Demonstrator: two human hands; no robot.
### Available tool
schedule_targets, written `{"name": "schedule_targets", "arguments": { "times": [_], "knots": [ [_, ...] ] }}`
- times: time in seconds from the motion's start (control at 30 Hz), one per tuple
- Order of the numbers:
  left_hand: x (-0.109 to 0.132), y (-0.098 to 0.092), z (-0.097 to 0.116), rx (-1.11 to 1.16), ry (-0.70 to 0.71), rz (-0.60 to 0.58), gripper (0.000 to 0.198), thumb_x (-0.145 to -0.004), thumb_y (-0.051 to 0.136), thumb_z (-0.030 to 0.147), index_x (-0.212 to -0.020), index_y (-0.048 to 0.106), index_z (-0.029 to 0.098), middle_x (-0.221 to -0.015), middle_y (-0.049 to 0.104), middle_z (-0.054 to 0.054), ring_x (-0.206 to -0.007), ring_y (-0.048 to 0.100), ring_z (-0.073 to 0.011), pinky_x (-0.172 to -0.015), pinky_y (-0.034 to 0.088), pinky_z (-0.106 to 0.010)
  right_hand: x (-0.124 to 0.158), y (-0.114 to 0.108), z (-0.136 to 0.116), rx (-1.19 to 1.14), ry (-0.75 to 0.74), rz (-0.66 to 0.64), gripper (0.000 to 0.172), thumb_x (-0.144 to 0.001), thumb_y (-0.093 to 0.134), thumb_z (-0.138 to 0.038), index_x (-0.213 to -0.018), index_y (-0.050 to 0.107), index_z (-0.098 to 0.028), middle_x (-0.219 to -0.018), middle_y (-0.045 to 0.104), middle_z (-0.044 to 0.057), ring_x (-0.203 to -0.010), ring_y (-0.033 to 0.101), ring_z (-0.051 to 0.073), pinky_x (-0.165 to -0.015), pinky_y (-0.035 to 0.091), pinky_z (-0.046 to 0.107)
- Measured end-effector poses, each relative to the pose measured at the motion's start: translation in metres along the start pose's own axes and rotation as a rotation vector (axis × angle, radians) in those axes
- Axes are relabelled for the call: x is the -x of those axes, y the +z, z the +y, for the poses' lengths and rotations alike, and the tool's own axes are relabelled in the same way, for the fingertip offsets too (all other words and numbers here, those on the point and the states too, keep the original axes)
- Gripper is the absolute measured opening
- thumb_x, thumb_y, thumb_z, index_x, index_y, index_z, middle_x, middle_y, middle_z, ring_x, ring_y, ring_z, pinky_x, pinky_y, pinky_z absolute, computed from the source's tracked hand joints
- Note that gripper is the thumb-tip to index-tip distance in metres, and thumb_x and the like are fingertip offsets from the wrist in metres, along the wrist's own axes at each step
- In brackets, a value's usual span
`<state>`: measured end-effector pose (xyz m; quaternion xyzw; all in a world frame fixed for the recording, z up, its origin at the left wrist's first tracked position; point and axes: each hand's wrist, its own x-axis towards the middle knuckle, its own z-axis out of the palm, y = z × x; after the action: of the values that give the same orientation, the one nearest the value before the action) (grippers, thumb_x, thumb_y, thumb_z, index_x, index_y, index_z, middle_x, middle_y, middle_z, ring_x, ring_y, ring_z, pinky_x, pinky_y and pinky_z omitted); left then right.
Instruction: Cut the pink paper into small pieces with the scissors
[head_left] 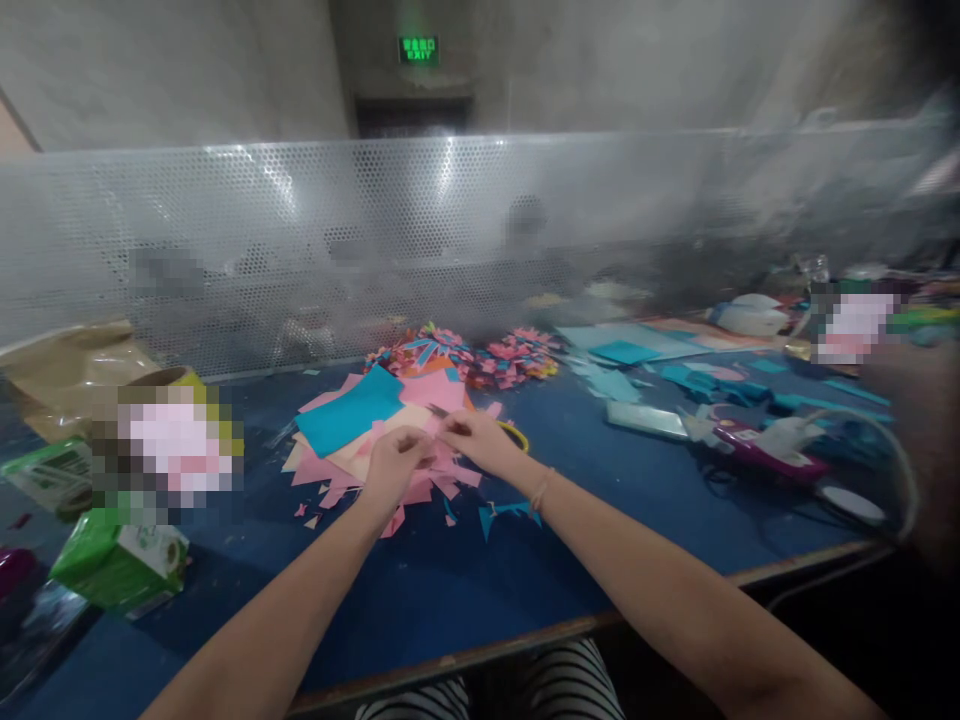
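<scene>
Both my hands meet over a pile of pink, peach and blue paper squares [360,425] on the blue table [465,580]. My left hand [394,470] is closed, pinching a small pink paper piece [420,445]. My right hand [480,440] is closed too, its fingers pinched against the same piece; something thin and dark pokes out above them, and I cannot make it out. Pink and blue paper scraps [450,495] lie scattered under and around both hands.
Heaps of cut coloured paper [465,355] lie behind the pile. Blue sheets [630,352] and a pink-white glue gun [757,445] with a cable are at the right. Green packets [120,565] and brown paper [67,370] sit at the left. A perforated metal screen [450,230] closes off the back.
</scene>
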<state>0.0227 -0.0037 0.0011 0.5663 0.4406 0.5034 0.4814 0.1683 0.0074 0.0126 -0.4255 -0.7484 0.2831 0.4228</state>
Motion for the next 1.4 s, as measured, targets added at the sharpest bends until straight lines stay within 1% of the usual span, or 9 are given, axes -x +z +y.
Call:
{"name": "schedule_targets", "arguments": {
  "times": [0.17, 0.33, 0.5, 0.63, 0.77, 0.97, 1.07, 1.23, 1.4],
  "knots": [
    [0.001, -0.002, 0.003, -0.014, 0.023, 0.018, 0.018, -0.059, 0.058, 0.032, -0.06, 0.053, 0.014, -0.058, 0.052, 0.002, -0.054, 0.053, -0.0096, -0.058, 0.049, -0.027, -0.003, 0.0, 0.01, -0.198, 0.114, 0.02, 0.016, -0.064, 0.051, -0.023, -0.073, 0.059, -0.013, -0.055, 0.053, -0.002, -0.048, 0.045, 0.007, -0.048, 0.037, 0.02],
    [0.0, -0.001, 0.004, 0.038, -0.026, 0.034, 0.022, -0.056, 0.061, 0.034, -0.058, 0.052, 0.014, -0.055, 0.051, 0.003, -0.052, 0.053, -0.0099, -0.057, 0.048, -0.027, -0.004, -0.001, 0.012, -0.285, 0.086, 0.031, 0.017, -0.063, 0.053, -0.022, -0.077, 0.057, -0.013, -0.055, 0.051, -0.003, -0.045, 0.044, 0.005, -0.048, 0.039, 0.02],
    [0.0, -0.001, 0.003, 0.023, -0.002, 0.054, 0.022, -0.056, 0.061, 0.034, -0.057, 0.051, 0.015, -0.053, 0.052, 0.002, -0.051, 0.053, -0.0107, -0.052, 0.046, -0.025, -0.002, 0.002, 0.011, -0.328, 0.112, 0.001, 0.024, -0.066, 0.053, -0.027, -0.087, 0.054, -0.015, -0.072, 0.056, 0.001, -0.055, 0.05, 0.007, -0.051, 0.044, 0.02],
    [0.0, -0.002, 0.0, 0.035, 0.018, 0.05, 0.021, -0.057, 0.06, 0.034, -0.056, 0.051, 0.015, -0.054, 0.052, 0.002, -0.053, 0.054, -0.0113, -0.054, 0.047, -0.026, -0.001, 0.006, 0.012, -0.328, 0.136, -0.072, 0.018, -0.067, 0.051, -0.032, -0.072, 0.054, -0.014, -0.062, 0.055, 0.0, -0.055, 0.052, 0.008, -0.052, 0.044, 0.02],
    [-0.002, -0.002, -0.004, 0.013, 0.019, 0.027, 0.018, -0.057, 0.058, 0.031, -0.055, 0.05, 0.015, -0.052, 0.05, 0.003, -0.053, 0.052, -0.0106, -0.055, 0.045, -0.025, 0.0, 0.006, 0.011, -0.29, 0.102, -0.022, 0.014, -0.065, 0.052, -0.026, -0.058, 0.05, -0.015, -0.05, 0.049, -0.003, -0.048, 0.048, 0.007, -0.049, 0.04, 0.019],
    [0.001, -0.001, 0.001, -0.205, 0.175, 0.079, 0.009, -0.059, 0.054, 0.024, -0.055, 0.055, 0.016, -0.057, 0.053, 0.002, -0.054, 0.046, -0.0087, -0.052, 0.036, -0.02, 0.003, 0.005, 0.001, -0.308, 0.119, -0.07, 0.01, -0.065, 0.05, -0.023, -0.061, 0.05, -0.014, -0.054, 0.05, -0.003, -0.046, 0.044, 0.006, -0.046, 0.037, 0.018],
    [0.004, 0.001, 0.005, -0.085, 0.118, 0.118, 0.011, -0.06, 0.054, 0.026, -0.055, 0.053, 0.016, -0.055, 0.051, 0.002, -0.05, 0.043, -0.0074, -0.05, 0.035, -0.019, 0.003, 0.008, -0.002, -0.363, 0.157, -0.061, 0.011, -0.063, 0.052, -0.025, -0.066, 0.048, -0.015, -0.058, 0.048, -0.004, -0.05, 0.045, 0.006, -0.048, 0.038, 0.019],
    [0.009, 0.008, 0.003, 0.219, -0.074, 0.023, 0.015, -0.058, 0.057, 0.029, -0.061, 0.051, 0.015, -0.057, 0.053, 0.002, -0.055, 0.052, -0.0093, -0.059, 0.044, -0.024, 0.002, 0.011, 0.001, -0.266, 0.117, 0.063, 0.009, -0.061, 0.05, -0.02, -0.069, 0.049, -0.015, -0.056, 0.046, -0.004, -0.053, 0.045, 0.008, -0.051, 0.04, 0.021],
    [0.007, 0.008, -0.001, 0.088, -0.101, 0.018, 0.015, -0.059, 0.056, 0.029, -0.061, 0.052, 0.015, -0.056, 0.053, 0.002, -0.051, 0.054, -0.0102, -0.054, 0.046, -0.025, 0.0, 0.009, 0.006, -0.269, 0.125, 0.106, 0.02, -0.06, 0.049, -0.02, -0.079, 0.051, -0.015, -0.064, 0.054, -0.001, -0.056, 0.049, 0.009, -0.053, 0.041, 0.022]
  ]
}}
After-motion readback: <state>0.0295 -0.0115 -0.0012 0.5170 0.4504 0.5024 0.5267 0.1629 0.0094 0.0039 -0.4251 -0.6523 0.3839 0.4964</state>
